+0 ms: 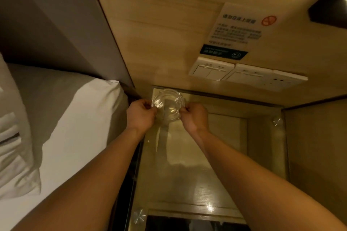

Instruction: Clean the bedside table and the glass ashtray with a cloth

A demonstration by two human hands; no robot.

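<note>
Fingers (150,108) of both hands on glass ashtray (168,104); sign (242,30) text blurred.

Bare forearms, no sleeves, bare hands (168,114)

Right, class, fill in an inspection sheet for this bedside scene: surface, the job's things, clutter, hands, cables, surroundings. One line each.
Surface: bedside table with a glass top over pale wood; round metal studs at its corners.
Job's things: glass ashtray near the back left corner of the table, looks empty; no cloth seen.
Clutter: nothing seen.
Hands: left hand and right hand each grip one side of the ashtray; whether it is lifted or resting cannot be told.
Cables: nothing seen.
Surroundings: bed with white sheets to the left; wooden wall panel behind, carrying a no-smoking notice, light switches and a socket.
</note>
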